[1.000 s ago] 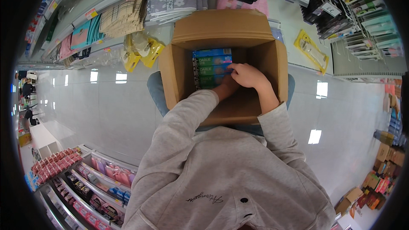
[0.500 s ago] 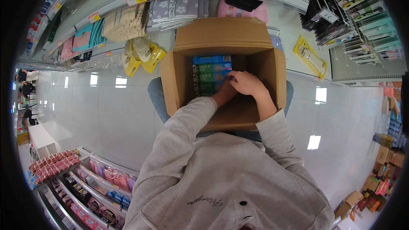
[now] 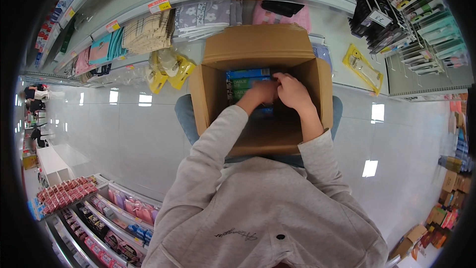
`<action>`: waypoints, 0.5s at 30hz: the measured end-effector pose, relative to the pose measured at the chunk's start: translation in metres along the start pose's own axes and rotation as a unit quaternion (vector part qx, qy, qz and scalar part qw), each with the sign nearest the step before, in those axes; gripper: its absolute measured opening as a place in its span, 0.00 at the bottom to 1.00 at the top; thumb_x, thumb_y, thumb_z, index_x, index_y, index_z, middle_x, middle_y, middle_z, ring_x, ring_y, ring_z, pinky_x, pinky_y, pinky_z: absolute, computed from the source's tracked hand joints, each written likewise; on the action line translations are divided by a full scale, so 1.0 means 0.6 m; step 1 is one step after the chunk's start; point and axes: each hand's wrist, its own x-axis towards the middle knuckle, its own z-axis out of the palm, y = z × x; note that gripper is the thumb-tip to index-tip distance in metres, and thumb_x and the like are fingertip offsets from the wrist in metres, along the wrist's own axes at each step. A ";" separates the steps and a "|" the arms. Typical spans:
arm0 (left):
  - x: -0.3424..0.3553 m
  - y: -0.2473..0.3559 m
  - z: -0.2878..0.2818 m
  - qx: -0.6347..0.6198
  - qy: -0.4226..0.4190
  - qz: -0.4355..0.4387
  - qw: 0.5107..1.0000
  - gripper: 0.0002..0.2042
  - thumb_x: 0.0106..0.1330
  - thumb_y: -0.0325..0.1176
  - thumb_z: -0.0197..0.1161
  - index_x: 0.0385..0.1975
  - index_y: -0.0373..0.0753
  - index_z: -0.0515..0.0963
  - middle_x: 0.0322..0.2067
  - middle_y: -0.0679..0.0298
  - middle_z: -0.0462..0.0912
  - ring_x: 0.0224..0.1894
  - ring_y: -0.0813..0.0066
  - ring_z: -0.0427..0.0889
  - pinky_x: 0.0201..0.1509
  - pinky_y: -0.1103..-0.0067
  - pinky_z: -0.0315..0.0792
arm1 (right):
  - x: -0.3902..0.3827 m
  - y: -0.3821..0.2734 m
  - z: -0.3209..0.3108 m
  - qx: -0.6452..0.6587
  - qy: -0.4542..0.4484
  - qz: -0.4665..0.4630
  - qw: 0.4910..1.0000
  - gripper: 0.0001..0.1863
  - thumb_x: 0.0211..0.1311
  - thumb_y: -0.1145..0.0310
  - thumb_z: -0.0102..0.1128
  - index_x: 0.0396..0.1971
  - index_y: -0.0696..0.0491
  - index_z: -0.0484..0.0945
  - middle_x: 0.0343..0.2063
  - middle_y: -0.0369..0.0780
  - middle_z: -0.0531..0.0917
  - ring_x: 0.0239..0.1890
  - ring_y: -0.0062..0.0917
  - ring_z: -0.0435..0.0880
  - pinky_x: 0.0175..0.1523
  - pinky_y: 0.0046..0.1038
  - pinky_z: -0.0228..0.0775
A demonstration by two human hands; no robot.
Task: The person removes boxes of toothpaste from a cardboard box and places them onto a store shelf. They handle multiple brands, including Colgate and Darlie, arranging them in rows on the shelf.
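Note:
An open cardboard box (image 3: 323, 97) rests on my legs (image 3: 184, 119). Inside, blue and green slim cartons (image 3: 247, 73) are stacked along the back left. Over them is my left hand (image 3: 261, 91), its fingers smeared by motion. My right hand (image 3: 290, 88) reaches in beside the cartons' right end, fingers curled with the index near the top carton; what they hold, if anything, is hidden.
A shelf (image 3: 337, 44) ahead carries folded cloths (image 3: 146, 32) and yellow packages (image 3: 362, 68). Hanging goods (image 3: 419, 30) fill the upper right. A display rack (image 3: 121, 218) stands lower left, stacked cartons (image 3: 448, 183) far right. People (image 3: 37, 104) are at the distant left.
My left hand has risen from deeper among the cartons and now blurs over them. My right hand has shifted toward the box's back. The whole scene sits slightly lower in view.

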 end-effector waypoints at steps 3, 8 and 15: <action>-0.027 -0.064 -0.039 -0.138 0.001 0.103 0.985 0.20 0.43 0.30 0.77 0.39 0.39 0.84 0.37 0.53 0.87 0.41 0.55 0.86 0.45 0.67 0.79 | 0.000 -0.026 -0.018 0.056 -0.018 0.008 0.998 0.19 0.66 0.66 0.53 0.55 0.55 0.77 0.50 0.52 0.82 0.53 0.47 0.81 0.56 0.40 0.74; -0.129 -0.068 -0.147 -0.258 0.091 0.182 0.944 0.22 0.44 0.27 0.77 0.42 0.35 0.82 0.39 0.56 0.86 0.42 0.62 0.84 0.49 0.71 0.78 | 0.005 -0.024 -0.030 0.271 -0.008 -0.115 0.956 0.27 0.66 0.57 0.63 0.59 0.57 0.73 0.46 0.51 0.84 0.47 0.41 0.85 0.51 0.38 0.76; -0.243 -0.035 -0.192 -0.467 0.222 0.174 0.838 0.36 0.48 0.23 0.75 0.62 0.40 0.69 0.56 0.58 0.76 0.55 0.67 0.78 0.59 0.71 0.74 | 0.009 -0.060 -0.096 0.427 -0.115 -0.145 0.885 0.44 0.56 0.75 0.72 0.72 0.54 0.60 0.56 0.46 0.78 0.56 0.27 0.77 0.54 0.28 0.76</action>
